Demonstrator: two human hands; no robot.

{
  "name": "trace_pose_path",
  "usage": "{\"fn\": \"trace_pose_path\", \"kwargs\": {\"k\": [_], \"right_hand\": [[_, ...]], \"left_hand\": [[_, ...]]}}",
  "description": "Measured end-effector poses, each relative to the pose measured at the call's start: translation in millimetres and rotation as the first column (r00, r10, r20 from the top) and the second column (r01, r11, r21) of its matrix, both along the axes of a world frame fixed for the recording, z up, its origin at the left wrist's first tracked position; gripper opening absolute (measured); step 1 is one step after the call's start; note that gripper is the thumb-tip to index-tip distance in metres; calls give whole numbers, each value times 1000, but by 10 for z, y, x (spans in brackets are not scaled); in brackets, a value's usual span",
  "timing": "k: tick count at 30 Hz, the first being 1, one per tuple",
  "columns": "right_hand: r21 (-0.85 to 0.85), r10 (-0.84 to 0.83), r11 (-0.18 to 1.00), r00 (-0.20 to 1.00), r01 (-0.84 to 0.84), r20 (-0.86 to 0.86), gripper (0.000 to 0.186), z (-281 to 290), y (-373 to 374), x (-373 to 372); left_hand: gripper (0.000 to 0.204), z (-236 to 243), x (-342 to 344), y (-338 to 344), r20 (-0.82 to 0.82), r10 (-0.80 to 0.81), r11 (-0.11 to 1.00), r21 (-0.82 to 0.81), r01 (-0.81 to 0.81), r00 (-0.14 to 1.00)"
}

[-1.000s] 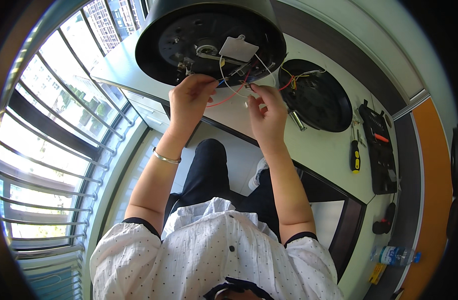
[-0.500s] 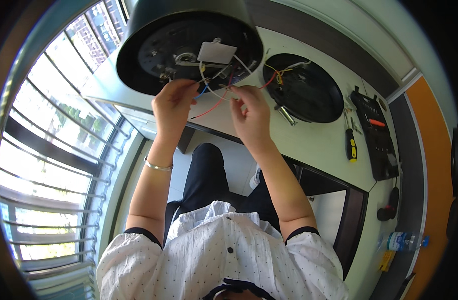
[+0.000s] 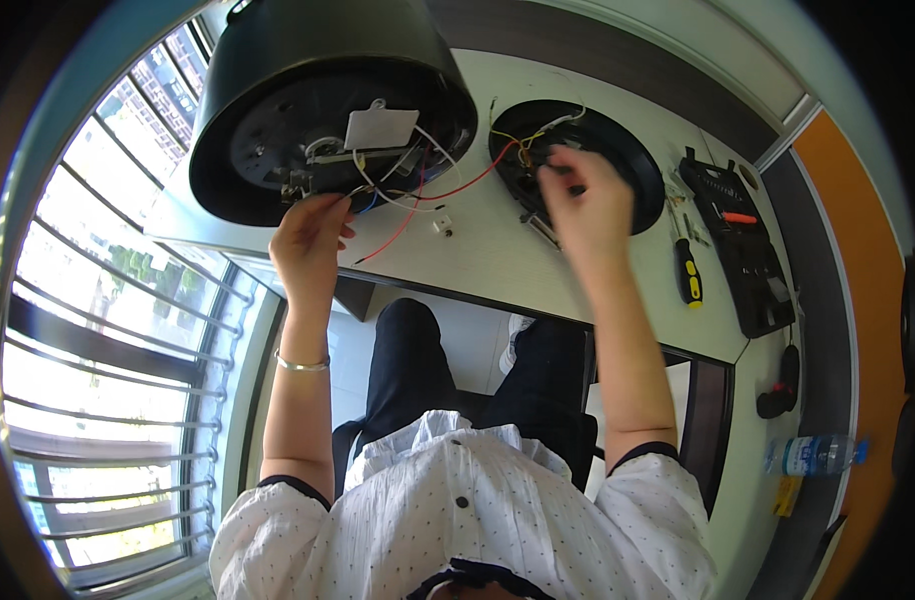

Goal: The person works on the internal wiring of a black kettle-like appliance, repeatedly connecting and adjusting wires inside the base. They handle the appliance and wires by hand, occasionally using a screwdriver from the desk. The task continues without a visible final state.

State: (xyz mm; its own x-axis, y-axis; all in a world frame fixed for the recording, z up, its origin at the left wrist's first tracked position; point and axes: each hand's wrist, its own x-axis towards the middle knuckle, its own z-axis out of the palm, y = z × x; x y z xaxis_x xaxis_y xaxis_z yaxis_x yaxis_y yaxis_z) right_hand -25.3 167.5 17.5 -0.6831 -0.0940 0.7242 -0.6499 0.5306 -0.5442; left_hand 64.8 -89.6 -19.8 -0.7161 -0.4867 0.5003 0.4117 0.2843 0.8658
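A black cylindrical appliance housing (image 3: 328, 60) lies tipped at the far left, its wired underside facing me. At its rim, my left hand (image 3: 313, 235) is closed in a pinch on a thin wire among the blue and white leads (image 3: 368, 202). My right hand (image 3: 590, 205), smeared by motion, hovers over the round black base cover (image 3: 633, 160), close to its red and yellow wires (image 3: 523, 142). Whether its curled fingers hold anything does not show. A loose red wire (image 3: 393, 240) hangs from the housing toward the table edge. A small white connector (image 3: 442, 226) lies between the two parts.
A yellow-and-black screwdriver (image 3: 689, 275) and a black tool case (image 3: 748, 250) lie on the table (image 3: 618, 290) to the right. Farther right are a dark red-and-black tool (image 3: 781, 385) and a plastic bottle (image 3: 818, 456). A barred window (image 3: 108, 350) borders the left side.
My right hand has left the wires beside my left hand and moved right, over the base cover. The white connector is now visible on the table. My left hand stays near the housing rim.
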Motion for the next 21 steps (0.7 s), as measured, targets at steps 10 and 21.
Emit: {"fn": "trace_pose_path", "kwargs": {"k": [10,21], "right_hand": [[110,46,985,822,-131,568,117,209,91,-787],[-300,277,945,807,-130,522,40,7,-52,-1068]], "left_hand": [[10,-55,21,123,-15,-16,997,71,17,1000],[11,-149,49,127,-89,46,990,-129,-58,995]]}}
